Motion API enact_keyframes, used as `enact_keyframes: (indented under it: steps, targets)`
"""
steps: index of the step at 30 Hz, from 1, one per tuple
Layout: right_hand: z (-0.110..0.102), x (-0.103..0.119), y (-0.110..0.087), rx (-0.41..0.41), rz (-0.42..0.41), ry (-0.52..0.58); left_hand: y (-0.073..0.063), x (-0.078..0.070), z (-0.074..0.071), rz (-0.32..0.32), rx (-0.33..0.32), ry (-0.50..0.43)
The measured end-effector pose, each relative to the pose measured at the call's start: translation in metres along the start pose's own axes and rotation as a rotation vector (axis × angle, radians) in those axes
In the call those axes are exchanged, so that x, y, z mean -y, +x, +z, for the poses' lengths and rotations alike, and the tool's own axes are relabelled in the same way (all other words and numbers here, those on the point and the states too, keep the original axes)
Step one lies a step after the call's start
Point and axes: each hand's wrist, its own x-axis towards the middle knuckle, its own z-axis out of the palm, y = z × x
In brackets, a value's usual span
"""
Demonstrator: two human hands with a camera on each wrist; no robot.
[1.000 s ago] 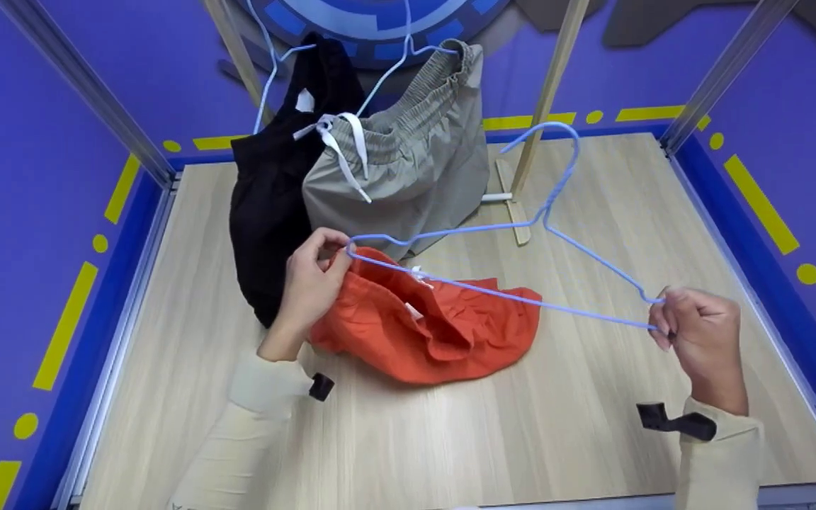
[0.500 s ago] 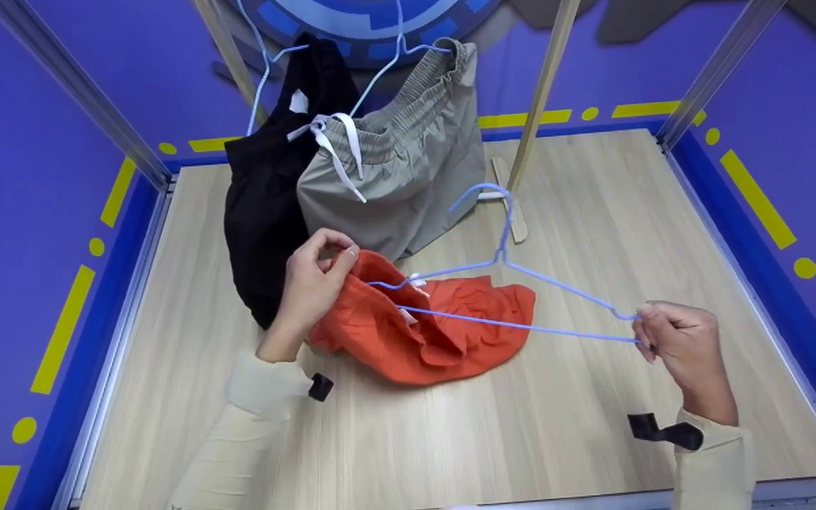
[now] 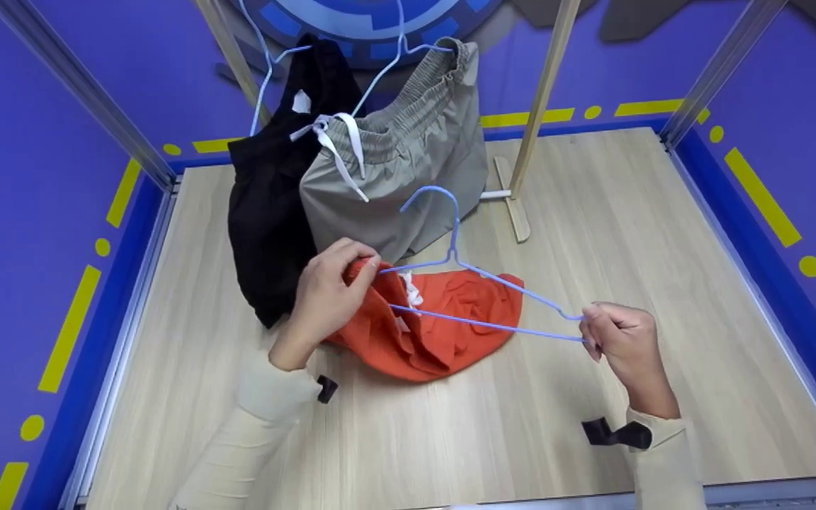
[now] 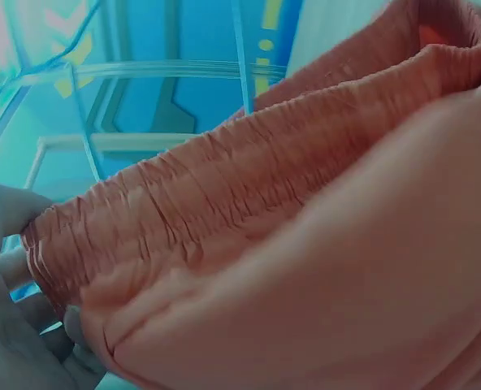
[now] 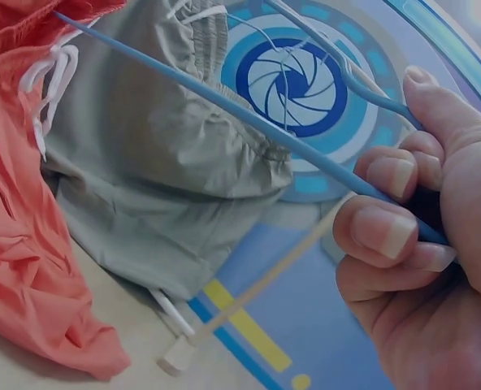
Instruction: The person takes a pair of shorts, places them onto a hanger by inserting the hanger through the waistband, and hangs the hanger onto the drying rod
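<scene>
My left hand (image 3: 330,294) pinches the elastic waistband of the orange-red shorts (image 3: 472,312) at its left end. In the left wrist view, the gathered waistband (image 4: 184,195) stretches away from the fingers. By its right end, my right hand (image 3: 620,340) grips a blue wire hanger (image 3: 493,326), fingers curled round the wire in the right wrist view. The hanger's left end lies inside the waist opening, hidden by the cloth. Its hook (image 3: 436,190) points up and overlaps the grey shorts in the head view. A white drawstring (image 3: 411,290) shows at the waistband.
Black shorts (image 3: 266,205) and grey shorts (image 3: 394,177) with a white drawstring hang on blue hangers behind my left hand. A wooden rack post (image 3: 542,99) with a foot (image 3: 516,216) stands at the back. Blue panels (image 3: 755,106) surround the wooden tabletop (image 3: 521,432).
My right hand has moved left, bringing the hanger's left end from above the shorts into the waist opening. My left hand still pinches the waistband and has shifted slightly right.
</scene>
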Motion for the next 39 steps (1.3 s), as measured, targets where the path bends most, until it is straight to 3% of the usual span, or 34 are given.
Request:
enact_keyframes:
  steps: [6,10,15,19,22,24,27,32,35,39]
  targets:
    - [0.01,0.001,0.003,0.086,-0.034,-0.055,0.0,-0.008,0.005,0.104,0.067,0.115]
    - [0.02,-0.001,0.004,0.049,0.044,-0.147,-0.001,-0.013,0.008,0.168,0.155,0.11]
    - [0.032,-0.003,0.008,-0.045,0.128,-0.218,-0.001,-0.017,0.011,0.237,0.215,0.082]
    - [0.034,-0.004,0.013,-0.099,0.067,-0.062,-0.003,-0.017,0.011,0.276,0.189,0.062]
    - [0.035,-0.011,0.014,-0.079,-0.01,0.133,-0.003,-0.016,0.008,0.294,0.114,0.023]
    - [0.039,-0.017,0.012,-0.044,-0.03,0.187,-0.001,-0.017,0.005,0.297,0.061,-0.023]
    - [0.054,-0.024,0.005,-0.009,0.068,0.039,0.001,-0.019,0.0,0.288,-0.008,-0.123]
    - [0.084,-0.042,-0.009,0.079,0.388,-0.348,0.003,-0.027,-0.004,0.272,-0.065,-0.331]
    - [0.093,-0.057,-0.015,0.07,0.483,-0.435,0.002,-0.033,-0.005,0.278,-0.065,-0.406]
    - [0.096,-0.067,-0.012,-0.036,0.469,-0.42,0.0,-0.037,-0.009,0.285,-0.064,-0.432]
